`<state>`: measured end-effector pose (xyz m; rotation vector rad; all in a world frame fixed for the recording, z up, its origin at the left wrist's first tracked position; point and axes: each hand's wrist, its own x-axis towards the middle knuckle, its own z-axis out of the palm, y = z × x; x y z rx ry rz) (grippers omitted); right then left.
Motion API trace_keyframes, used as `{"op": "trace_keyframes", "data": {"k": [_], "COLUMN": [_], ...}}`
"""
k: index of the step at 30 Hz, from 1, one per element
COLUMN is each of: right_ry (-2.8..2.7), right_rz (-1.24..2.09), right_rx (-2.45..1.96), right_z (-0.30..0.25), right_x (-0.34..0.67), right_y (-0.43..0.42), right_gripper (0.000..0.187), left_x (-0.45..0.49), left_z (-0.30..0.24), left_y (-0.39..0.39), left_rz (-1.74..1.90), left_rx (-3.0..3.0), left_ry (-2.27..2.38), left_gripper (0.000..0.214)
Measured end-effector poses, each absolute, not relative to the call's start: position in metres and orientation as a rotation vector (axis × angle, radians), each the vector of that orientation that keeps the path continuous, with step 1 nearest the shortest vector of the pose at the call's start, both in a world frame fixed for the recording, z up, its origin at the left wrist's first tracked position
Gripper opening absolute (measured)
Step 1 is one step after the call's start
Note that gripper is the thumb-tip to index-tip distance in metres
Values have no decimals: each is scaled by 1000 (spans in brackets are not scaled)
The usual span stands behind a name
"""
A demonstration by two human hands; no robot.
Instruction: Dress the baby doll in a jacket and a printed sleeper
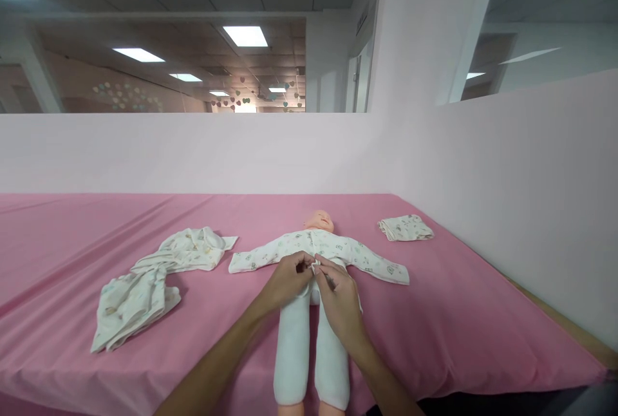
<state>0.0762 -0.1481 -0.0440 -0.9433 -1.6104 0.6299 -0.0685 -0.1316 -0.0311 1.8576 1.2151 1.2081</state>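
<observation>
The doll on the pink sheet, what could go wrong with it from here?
The white cloth between the left hand and right hand could slip, since they seem to pinch only a small bit. A hard tug might also twist the patterned top, or drag the doll along the pink sheet beneath it.

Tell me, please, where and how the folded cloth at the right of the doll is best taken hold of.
The folded cloth is probably best gripped by its near edge, the right hand coming from the near side, thumb on top, fingertips under all layers. It lies flat on the pink sheet, that edge faces the person, and the white wall stands beyond its right end.
</observation>
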Motion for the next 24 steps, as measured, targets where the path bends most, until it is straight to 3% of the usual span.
{"op": "trace_keyframes", "data": {"k": [10,15,24], "right_ry": [-1664,-1585,-1609], "right_rz": [608,600,598], "right_rx": [-949,-1016,-951], "right_z": [-48,-50,-53], "right_x": [76,74,77], "right_y": [-148,-149,-147], "right_gripper": [23,38,31], "left_x": [-71,-70,-70], "left_z": [-28,-26,-34], "left_y": [-128,-130,-125], "left_rz": [1176,1198,1268], "left_rx": [1823,1832,1702], "left_ry": [1198,1219,1151], "left_gripper": [25,27,26]}}
